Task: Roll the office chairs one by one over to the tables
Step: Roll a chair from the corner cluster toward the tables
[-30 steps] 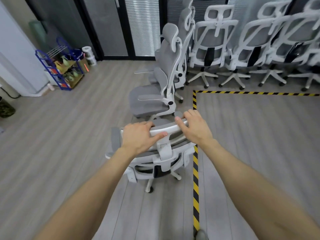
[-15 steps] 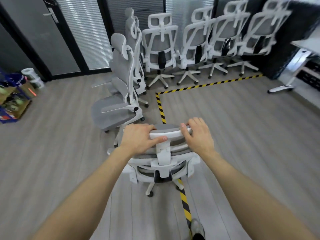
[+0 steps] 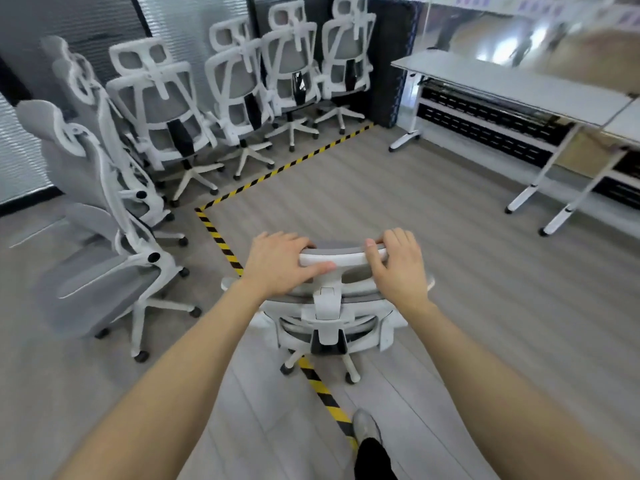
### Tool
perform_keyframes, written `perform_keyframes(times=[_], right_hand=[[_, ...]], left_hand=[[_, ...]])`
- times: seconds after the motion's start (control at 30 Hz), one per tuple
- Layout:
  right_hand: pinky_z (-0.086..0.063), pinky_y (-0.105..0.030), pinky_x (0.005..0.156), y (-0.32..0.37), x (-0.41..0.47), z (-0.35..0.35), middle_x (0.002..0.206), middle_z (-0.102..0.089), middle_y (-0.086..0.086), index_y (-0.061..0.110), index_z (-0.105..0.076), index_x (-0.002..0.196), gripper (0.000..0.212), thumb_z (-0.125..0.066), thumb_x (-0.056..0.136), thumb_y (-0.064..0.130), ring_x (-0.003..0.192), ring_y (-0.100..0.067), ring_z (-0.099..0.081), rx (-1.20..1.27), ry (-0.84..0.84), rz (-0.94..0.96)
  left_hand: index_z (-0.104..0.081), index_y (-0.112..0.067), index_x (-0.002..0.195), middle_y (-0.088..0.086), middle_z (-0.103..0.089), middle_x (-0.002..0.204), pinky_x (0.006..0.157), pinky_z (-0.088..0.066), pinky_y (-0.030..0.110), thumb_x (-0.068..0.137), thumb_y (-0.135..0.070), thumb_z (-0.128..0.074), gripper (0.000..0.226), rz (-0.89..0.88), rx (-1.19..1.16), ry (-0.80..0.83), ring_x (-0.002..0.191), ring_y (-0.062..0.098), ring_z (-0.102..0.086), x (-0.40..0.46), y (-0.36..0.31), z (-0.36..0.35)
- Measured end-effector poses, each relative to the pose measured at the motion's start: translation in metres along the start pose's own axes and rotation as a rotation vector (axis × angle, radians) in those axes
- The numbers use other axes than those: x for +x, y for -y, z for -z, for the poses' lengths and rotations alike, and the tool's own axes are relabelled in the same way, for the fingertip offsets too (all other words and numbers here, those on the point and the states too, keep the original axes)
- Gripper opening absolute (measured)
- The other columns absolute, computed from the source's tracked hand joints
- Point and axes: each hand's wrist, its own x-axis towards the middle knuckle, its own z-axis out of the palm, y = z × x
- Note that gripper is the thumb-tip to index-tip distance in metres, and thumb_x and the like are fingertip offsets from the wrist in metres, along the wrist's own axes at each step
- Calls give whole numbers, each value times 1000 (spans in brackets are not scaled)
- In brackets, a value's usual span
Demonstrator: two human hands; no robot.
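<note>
Tables (image 3: pixel 512 85) now in view; both hands' fingers (image 3: pixel 398 239) curled over headrest (image 3: pixel 341 256).

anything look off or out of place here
Nothing looks damaged or spilled. The chair gripped at its headrest by the left hand and right hand straddles the striped floor tape, which fits its being rolled toward the tables. The parked chairs stand upright in a row.

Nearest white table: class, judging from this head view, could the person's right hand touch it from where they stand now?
Probably not. The right hand and left hand both grip the headrest of the chair, while the nearest table stands well ahead to the right across bare floor. Nothing blocks the path; it is simply too far away.
</note>
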Motion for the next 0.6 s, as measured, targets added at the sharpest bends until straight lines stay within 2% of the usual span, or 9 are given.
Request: perform_keyframes(times=[0.23,0.43,0.6], right_hand=[[-44,-47,84,-68,-25,57,85,-48,2,16,-49,82,41,-47,109,46,86,-25,-45,-86,-191,-145],[-42,-46,82,-124,-35,111,84,-46,0,19,-44,84,38,-45,110,46,85,-25,-43,-155,-356,-281],[-43,-47,82,-174,-36,158,87,-49,-2,14,-50,86,36,-44,111,40,87,-27,-45,-225,-459,-378]], left_hand=[[-77,-38,109,-15,-72,96,91,-47,37,81,-105,-20,92,-238,-50,23,100,11,-69,63,-77,-8],[-78,-39,95,-16,-71,82,74,-35,32,74,-111,-18,95,-409,-97,8,86,10,-68,131,-162,-23],[-76,-39,86,-15,-68,72,65,-45,33,70,-115,-12,101,-544,-144,-1,74,11,-67,190,-239,-37]])
